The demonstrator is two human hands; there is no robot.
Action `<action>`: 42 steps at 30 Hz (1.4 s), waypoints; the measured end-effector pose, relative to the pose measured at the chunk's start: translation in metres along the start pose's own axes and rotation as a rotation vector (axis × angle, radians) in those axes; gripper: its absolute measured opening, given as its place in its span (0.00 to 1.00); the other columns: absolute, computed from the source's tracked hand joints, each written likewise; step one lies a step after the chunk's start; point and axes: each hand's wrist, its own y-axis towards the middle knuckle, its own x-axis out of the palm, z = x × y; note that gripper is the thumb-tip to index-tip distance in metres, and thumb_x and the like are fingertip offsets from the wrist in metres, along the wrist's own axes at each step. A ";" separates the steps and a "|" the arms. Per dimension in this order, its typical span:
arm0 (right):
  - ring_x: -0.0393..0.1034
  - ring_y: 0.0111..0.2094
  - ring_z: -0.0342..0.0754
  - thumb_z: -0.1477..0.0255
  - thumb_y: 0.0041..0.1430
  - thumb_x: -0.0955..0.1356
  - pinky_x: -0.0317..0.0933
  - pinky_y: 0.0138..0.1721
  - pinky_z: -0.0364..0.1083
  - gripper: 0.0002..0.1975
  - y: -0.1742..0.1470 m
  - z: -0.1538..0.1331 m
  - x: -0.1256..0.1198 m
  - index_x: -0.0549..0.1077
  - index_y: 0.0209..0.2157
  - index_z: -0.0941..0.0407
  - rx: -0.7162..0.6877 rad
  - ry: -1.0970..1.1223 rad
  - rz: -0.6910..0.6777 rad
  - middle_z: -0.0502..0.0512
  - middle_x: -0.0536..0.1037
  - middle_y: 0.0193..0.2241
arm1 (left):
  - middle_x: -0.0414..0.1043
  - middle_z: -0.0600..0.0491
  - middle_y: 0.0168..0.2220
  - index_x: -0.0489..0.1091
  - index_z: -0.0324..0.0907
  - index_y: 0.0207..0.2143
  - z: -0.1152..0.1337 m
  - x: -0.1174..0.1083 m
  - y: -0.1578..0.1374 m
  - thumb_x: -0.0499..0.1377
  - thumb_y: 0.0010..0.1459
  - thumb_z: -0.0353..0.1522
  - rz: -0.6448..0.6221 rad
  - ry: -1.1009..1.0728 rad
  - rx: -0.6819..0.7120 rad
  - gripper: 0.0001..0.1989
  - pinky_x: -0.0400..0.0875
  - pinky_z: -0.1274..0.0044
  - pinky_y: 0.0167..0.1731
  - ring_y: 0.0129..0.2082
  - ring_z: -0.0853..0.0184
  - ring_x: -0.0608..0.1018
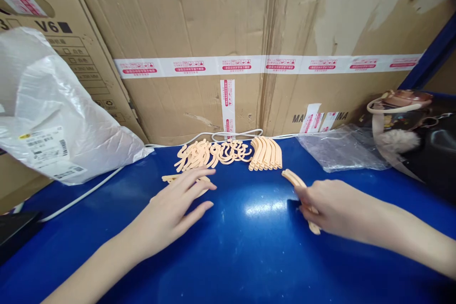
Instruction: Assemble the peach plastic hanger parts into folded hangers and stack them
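"Far left, a white parcel [64, 118], and here's the left hand [176, 199], fingers spread over some pale pieces [168, 178]!"

"Touching them?"

"Can't tell! Behind, a loose heap [199, 154] of curved bits on the blue table [228, 256], then a tidy row [265, 153]."

"And further right?"

"A curved strip [294, 178], the right hand's [327, 206] fingers closed round it!"
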 end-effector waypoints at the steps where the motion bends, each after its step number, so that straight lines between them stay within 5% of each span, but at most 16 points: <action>1: 0.70 0.19 0.48 0.75 0.57 0.63 0.49 0.18 0.44 0.08 -0.008 -0.007 0.000 0.73 0.36 0.57 -0.086 0.012 0.002 0.56 0.76 0.22 | 0.59 0.52 0.60 0.65 0.49 0.49 0.008 0.002 0.001 0.49 0.66 0.37 -0.009 -0.004 0.033 0.11 0.60 0.64 0.58 0.61 0.59 0.61; 8: 0.72 0.28 0.48 0.74 0.57 0.67 0.59 0.27 0.44 0.07 -0.023 -0.037 -0.004 0.67 0.39 0.54 -0.488 0.191 0.121 0.53 0.76 0.30 | 0.66 0.47 0.54 0.56 0.43 0.59 0.053 0.030 0.017 0.53 0.64 0.41 -0.062 -0.057 0.208 0.23 0.68 0.65 0.50 0.53 0.57 0.70; 14: 0.71 0.32 0.48 0.68 0.61 0.67 0.59 0.31 0.44 0.07 0.001 -0.030 0.001 0.69 0.40 0.55 -0.495 0.275 0.192 0.52 0.74 0.33 | 0.70 0.50 0.40 0.66 0.43 0.42 0.048 0.042 0.021 0.50 0.66 0.35 -0.077 -0.047 0.150 0.08 0.69 0.68 0.36 0.38 0.60 0.72; 23: 0.61 0.25 0.39 0.61 0.59 0.69 0.52 0.25 0.39 0.12 0.023 -0.021 0.010 0.70 0.37 0.54 -0.503 0.647 0.140 0.44 0.68 0.29 | 0.69 0.55 0.38 0.66 0.45 0.39 0.037 0.038 0.021 0.54 0.64 0.37 -0.090 -0.193 0.019 0.07 0.65 0.75 0.33 0.35 0.66 0.73; 42: 0.59 0.24 0.38 0.60 0.51 0.74 0.50 0.24 0.38 0.16 0.030 -0.018 0.015 0.71 0.29 0.57 -0.489 0.744 0.083 0.43 0.66 0.23 | 0.65 0.57 0.30 0.67 0.44 0.36 0.042 0.038 0.020 0.59 0.60 0.36 -0.088 -0.211 -0.003 0.05 0.61 0.78 0.28 0.29 0.68 0.70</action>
